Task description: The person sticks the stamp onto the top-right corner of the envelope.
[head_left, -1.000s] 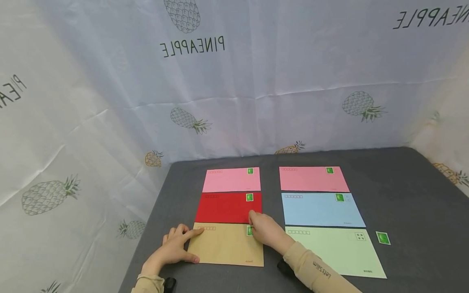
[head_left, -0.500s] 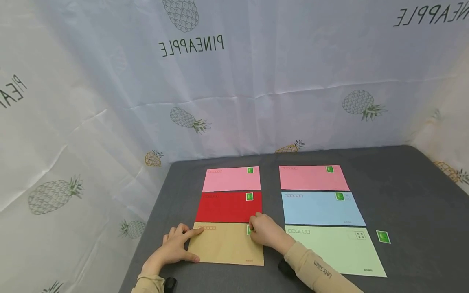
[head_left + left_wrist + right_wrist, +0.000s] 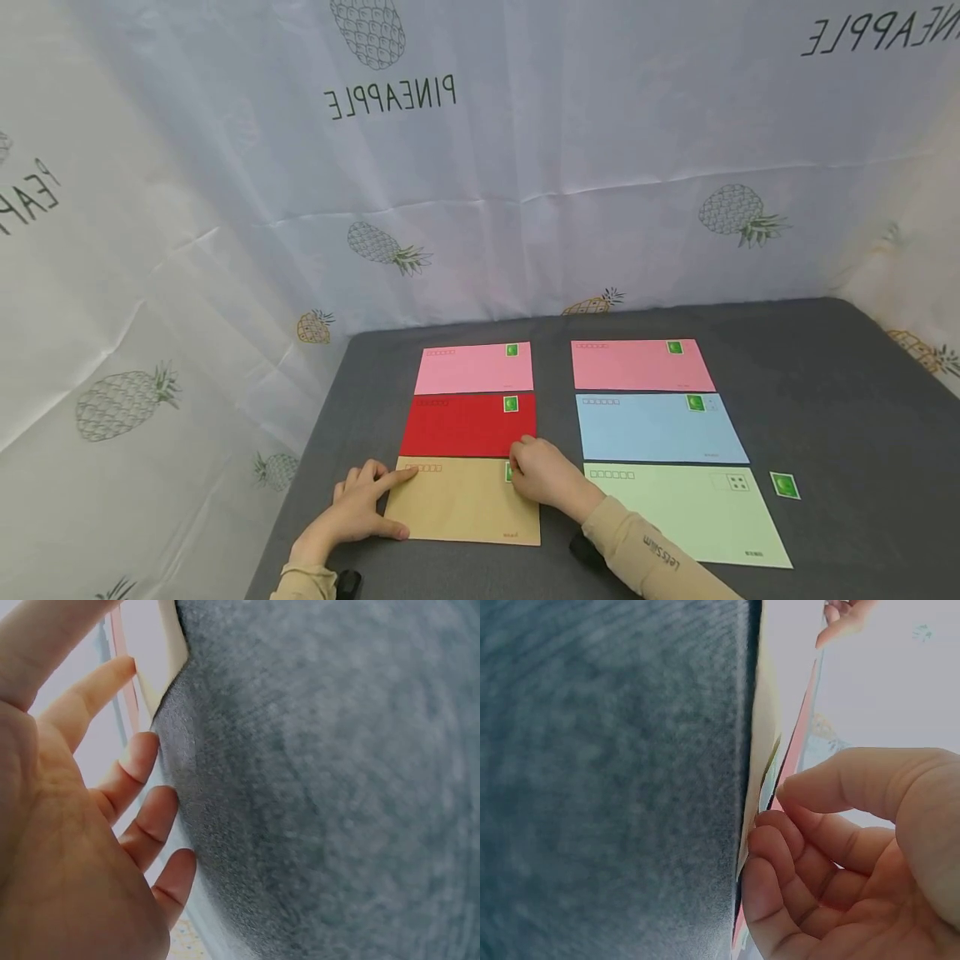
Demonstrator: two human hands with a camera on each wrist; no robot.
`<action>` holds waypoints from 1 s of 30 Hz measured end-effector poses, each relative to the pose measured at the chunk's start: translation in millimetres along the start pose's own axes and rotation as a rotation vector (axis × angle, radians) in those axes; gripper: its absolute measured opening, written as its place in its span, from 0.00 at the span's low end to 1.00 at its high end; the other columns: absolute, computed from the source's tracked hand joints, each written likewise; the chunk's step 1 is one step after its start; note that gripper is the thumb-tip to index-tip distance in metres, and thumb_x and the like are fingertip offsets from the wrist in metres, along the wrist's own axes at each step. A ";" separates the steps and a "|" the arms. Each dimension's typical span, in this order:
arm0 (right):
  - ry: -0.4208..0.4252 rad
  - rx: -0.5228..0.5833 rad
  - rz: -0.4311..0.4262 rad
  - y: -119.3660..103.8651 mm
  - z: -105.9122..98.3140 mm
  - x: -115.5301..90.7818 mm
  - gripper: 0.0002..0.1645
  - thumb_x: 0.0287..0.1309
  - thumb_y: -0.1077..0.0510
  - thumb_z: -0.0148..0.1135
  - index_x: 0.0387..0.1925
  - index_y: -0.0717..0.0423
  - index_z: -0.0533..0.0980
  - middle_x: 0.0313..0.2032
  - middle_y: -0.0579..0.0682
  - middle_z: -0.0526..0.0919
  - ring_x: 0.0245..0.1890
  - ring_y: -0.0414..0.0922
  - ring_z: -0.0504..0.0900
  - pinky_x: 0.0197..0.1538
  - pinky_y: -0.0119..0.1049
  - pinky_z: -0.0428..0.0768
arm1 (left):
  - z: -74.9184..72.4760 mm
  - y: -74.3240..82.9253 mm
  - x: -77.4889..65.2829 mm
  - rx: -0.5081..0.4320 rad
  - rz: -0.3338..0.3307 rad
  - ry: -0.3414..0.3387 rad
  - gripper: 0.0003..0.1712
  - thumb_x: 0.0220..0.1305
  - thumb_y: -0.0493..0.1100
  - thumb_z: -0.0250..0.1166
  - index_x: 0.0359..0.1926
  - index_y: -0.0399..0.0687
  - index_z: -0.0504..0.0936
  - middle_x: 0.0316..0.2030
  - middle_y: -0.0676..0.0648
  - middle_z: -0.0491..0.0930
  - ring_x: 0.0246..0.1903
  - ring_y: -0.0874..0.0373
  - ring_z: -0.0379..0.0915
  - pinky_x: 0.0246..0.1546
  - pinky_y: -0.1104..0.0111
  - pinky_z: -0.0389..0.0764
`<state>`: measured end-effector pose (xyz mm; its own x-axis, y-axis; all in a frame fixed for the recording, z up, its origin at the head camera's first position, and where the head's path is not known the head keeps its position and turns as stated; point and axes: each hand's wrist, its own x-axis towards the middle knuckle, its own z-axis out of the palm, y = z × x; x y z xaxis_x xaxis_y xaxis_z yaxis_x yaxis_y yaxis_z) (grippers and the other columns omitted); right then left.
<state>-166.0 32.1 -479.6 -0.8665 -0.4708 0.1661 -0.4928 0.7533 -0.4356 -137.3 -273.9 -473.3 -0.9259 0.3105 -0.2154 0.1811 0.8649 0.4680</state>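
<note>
A tan envelope [image 3: 457,510] lies flat at the front of the left column in the head view. My left hand [image 3: 351,504] rests at its left side, index fingertip and thumb on the paper, the other fingers spread loosely. At the envelope's upper right corner, my right hand [image 3: 551,477] pinches a green stamp [image 3: 508,472], partly hidden by the fingers. The right wrist view shows that stamp [image 3: 770,776] standing at a slant off the paper, thumb and finger together at its edge.
Behind lie a red envelope [image 3: 457,427] and a pink envelope [image 3: 468,371], each bearing a green stamp. To the right are another pink envelope [image 3: 633,367], a blue envelope [image 3: 652,429] and a light green envelope [image 3: 675,512]. A loose stamp [image 3: 784,486] lies beside the green envelope.
My right hand has shifted slightly at the tan envelope's corner, covering more of the stamp. The left hand and the envelopes have stayed in place.
</note>
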 end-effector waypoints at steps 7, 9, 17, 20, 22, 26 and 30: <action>0.024 -0.019 -0.001 0.4 -3.0 -1.1 0.11 0.47 0.66 0.59 0.16 0.52 0.70 0.17 0.42 0.67 0.18 0.36 0.62 0.23 0.25 0.63 | 0.0 -3.4 0.1 -0.028 0.014 -0.002 0.48 0.36 0.62 0.74 0.63 0.66 0.68 0.36 0.54 0.59 0.36 0.56 0.50 0.33 0.62 0.48; 0.030 -0.021 -0.004 0.8 -3.9 -1.4 0.11 0.47 0.65 0.60 0.17 0.51 0.70 0.17 0.42 0.67 0.18 0.35 0.62 0.23 0.25 0.63 | -0.6 -5.0 0.0 -0.037 0.021 -0.014 0.48 0.37 0.63 0.74 0.64 0.66 0.68 0.37 0.54 0.59 0.36 0.56 0.50 0.33 0.62 0.48; 0.037 0.004 -0.006 2.8 -8.0 -3.6 0.08 0.47 0.64 0.60 0.19 0.51 0.72 0.18 0.41 0.69 0.19 0.35 0.63 0.24 0.25 0.65 | -3.0 -9.1 0.8 -0.051 0.039 -0.046 0.48 0.39 0.63 0.72 0.65 0.65 0.66 0.38 0.53 0.61 0.36 0.56 0.50 0.33 0.62 0.48; 0.036 0.028 -0.007 5.9 -11.6 -6.3 0.07 0.47 0.64 0.61 0.21 0.50 0.73 0.19 0.41 0.70 0.20 0.34 0.64 0.25 0.25 0.66 | -3.3 -6.6 0.6 -0.061 0.046 -0.023 0.46 0.41 0.63 0.72 0.64 0.66 0.67 0.38 0.54 0.63 0.37 0.58 0.52 0.34 0.63 0.50; 0.028 0.039 -0.008 9.1 -14.6 -8.4 0.06 0.47 0.63 0.62 0.22 0.50 0.74 0.19 0.40 0.70 0.20 0.34 0.64 0.25 0.24 0.67 | -2.0 -4.7 0.6 -0.052 0.068 0.008 0.43 0.43 0.63 0.71 0.63 0.66 0.68 0.37 0.55 0.64 0.36 0.60 0.52 0.34 0.64 0.51; 0.002 0.055 -0.009 16.6 -20.8 -13.6 0.04 0.49 0.60 0.63 0.24 0.50 0.75 0.20 0.38 0.71 0.21 0.33 0.66 0.26 0.24 0.68 | 1.7 1.4 2.3 -0.024 0.110 0.087 0.38 0.47 0.63 0.68 0.62 0.65 0.71 0.34 0.55 0.64 0.33 0.62 0.50 0.33 0.64 0.50; -0.016 0.082 0.004 26.9 -28.4 -19.7 0.03 0.51 0.57 0.65 0.26 0.48 0.77 0.22 0.37 0.71 0.22 0.33 0.66 0.27 0.25 0.69 | 3.4 10.7 6.4 -0.016 0.129 0.150 0.35 0.50 0.61 0.67 0.60 0.66 0.72 0.33 0.55 0.63 0.34 0.63 0.50 0.35 0.63 0.50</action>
<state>-164.5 74.7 -469.5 -0.8667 -0.4755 0.1504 -0.4806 0.7156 -0.5070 -140.2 -261.3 -472.5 -0.9347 0.3548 -0.0235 0.2969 0.8151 0.4974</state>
